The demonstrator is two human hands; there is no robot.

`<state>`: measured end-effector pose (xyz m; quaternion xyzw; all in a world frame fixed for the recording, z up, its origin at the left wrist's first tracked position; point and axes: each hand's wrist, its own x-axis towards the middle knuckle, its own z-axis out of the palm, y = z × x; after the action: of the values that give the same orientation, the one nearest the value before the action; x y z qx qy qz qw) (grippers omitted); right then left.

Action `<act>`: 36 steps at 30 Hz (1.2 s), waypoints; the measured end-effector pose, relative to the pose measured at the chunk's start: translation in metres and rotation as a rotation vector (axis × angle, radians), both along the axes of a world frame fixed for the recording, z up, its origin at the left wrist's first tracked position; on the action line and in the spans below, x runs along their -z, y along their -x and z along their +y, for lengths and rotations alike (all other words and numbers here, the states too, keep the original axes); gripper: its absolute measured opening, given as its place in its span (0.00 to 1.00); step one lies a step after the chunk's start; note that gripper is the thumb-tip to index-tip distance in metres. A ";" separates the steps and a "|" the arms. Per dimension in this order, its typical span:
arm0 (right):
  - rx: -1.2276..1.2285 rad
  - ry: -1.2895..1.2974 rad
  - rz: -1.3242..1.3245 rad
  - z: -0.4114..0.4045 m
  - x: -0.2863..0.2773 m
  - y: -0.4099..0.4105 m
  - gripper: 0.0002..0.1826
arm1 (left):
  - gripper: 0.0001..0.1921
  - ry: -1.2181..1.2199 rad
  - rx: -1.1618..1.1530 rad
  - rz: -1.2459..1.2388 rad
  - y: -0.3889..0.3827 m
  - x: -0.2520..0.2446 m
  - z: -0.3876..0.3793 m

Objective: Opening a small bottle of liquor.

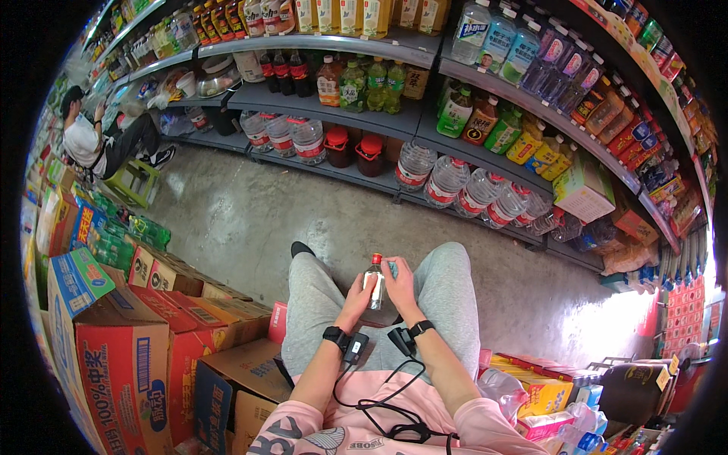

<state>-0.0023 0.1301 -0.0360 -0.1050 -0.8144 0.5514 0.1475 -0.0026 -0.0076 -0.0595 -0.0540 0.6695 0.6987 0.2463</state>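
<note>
A small clear bottle with a red cap (pixel 376 286) is upright between my two hands, above the gap between my knees. My left hand (pixel 360 294) is closed around the bottle's left side, the thumb on its front. My right hand (pixel 400 282) is at the bottle's upper right, fingers bent near the cap, with a small bluish thing (pixel 393 267) between them; whether it is a cloth cannot be told. Both wrists wear black straps with small black devices, and a black cable (pixel 398 425) runs from these over my pink shirt.
Curved shelves (pixel 335 116) of bottled drinks stand ahead, with large water bottles (pixel 447 181) on the lowest level. Cardboard cartons (pixel 122 375) are stacked at my left, and packaged goods (pixel 546 392) lie at my right. Another person (pixel 85 136) sits on a green stool (pixel 132 181) at far left.
</note>
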 end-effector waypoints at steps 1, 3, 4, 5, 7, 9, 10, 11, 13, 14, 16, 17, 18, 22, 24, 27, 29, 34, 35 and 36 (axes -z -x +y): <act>-0.004 -0.005 -0.001 0.000 -0.001 0.000 0.11 | 0.22 0.000 -0.002 -0.001 0.000 0.000 0.000; -0.008 -0.010 -0.002 -0.001 -0.005 0.000 0.10 | 0.21 -0.050 -0.004 0.002 0.000 0.000 -0.001; -0.002 -0.015 0.015 -0.002 -0.007 0.000 0.11 | 0.21 -0.049 -0.005 0.002 0.000 0.002 -0.002; 0.003 -0.019 0.033 -0.003 -0.008 0.000 0.11 | 0.21 -0.072 -0.007 0.005 0.000 0.003 -0.004; 0.048 0.011 -0.064 -0.003 -0.006 -0.001 0.12 | 0.20 -0.098 -0.004 0.007 0.001 0.000 -0.002; 0.091 0.043 -0.162 -0.002 -0.004 -0.001 0.13 | 0.19 -0.121 -0.019 -0.075 -0.001 -0.003 -0.001; 0.070 0.048 -0.141 -0.001 -0.004 -0.001 0.14 | 0.19 -0.120 -0.020 -0.076 -0.001 -0.003 -0.001; 0.048 0.054 -0.120 0.000 -0.003 -0.001 0.15 | 0.19 -0.131 -0.029 -0.066 -0.001 -0.003 -0.001; 0.019 0.128 -0.096 0.000 -0.006 0.001 0.15 | 0.19 -0.142 -0.036 -0.059 0.000 -0.007 0.000; -0.011 0.201 -0.070 0.000 -0.007 0.001 0.14 | 0.19 -0.153 -0.045 -0.066 0.000 -0.009 0.000; -0.031 0.259 -0.145 0.000 -0.003 0.003 0.14 | 0.20 -0.164 -0.058 -0.071 -0.001 -0.007 -0.001; -0.050 0.316 -0.220 0.000 -0.001 0.003 0.14 | 0.20 -0.148 -0.070 -0.054 0.000 -0.001 -0.002; -0.048 0.316 -0.222 0.000 0.001 0.003 0.14 | 0.19 -0.132 -0.079 -0.040 0.000 -0.004 -0.002; 0.018 0.206 -0.202 0.007 0.030 0.004 0.16 | 0.20 -0.148 -0.069 -0.055 0.000 -0.017 0.003; 0.032 0.000 -0.092 0.009 0.040 0.003 0.18 | 0.20 -0.147 -0.037 -0.065 0.000 -0.015 0.002; 0.002 -0.138 -0.131 0.007 0.019 0.002 0.20 | 0.19 -0.095 -0.058 0.042 -0.001 -0.008 -0.001; -0.034 -0.109 -0.309 0.011 0.013 0.002 0.22 | 0.20 -0.085 -0.045 0.002 -0.002 -0.015 0.002; 0.026 -0.100 -0.324 0.006 0.006 0.000 0.22 | 0.24 0.062 -0.061 0.117 -0.001 0.007 0.001; 0.039 -0.073 -0.326 0.006 0.004 0.000 0.21 | 0.22 0.049 -0.057 0.105 -0.001 0.013 -0.001; 0.037 -0.074 -0.327 0.006 0.005 0.000 0.21 | 0.19 0.034 -0.050 0.094 0.000 0.014 -0.001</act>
<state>-0.0028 0.1365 -0.0414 -0.2028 -0.8453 0.4936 0.0267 -0.0023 -0.0088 -0.0738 -0.0420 0.6906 0.6948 0.1962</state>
